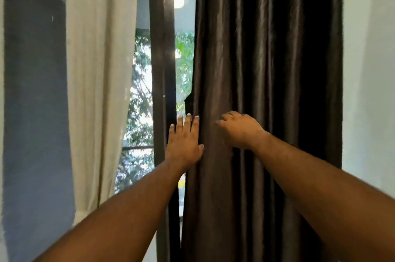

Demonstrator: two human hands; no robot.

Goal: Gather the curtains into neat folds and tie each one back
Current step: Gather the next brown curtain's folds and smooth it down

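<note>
Curtains: two in view. Dark brown curtain (267, 69) hangs right of centre, gathered into many vertical folds, its left edge against the dark window frame (162, 69). Cream curtain (100, 69) hangs on the left, loose, a few soft folds, lower part swept toward the left. No tie visible on either.

Two bare forearms reach up and forward from the bottom corners, both to the brown curtain at about the same height.

Left hand (183, 140): flat, back of hand to the camera, fingers straight and close together pointing up, thumb out to the right. It lies on the curtain's left edge, fingertips overlapping the first fold. Not closed on anything.

Right hand (239, 129): wrist bent, back of hand up, fingers curled in toward the left, pressed into the folds just right of the left hand. Whether cloth is pinched between the fingers I cannot tell; the fingertips are blurred.

Between the curtains: one glass gap, green foliage outside. Pale wall (367, 91) at far right.
</note>
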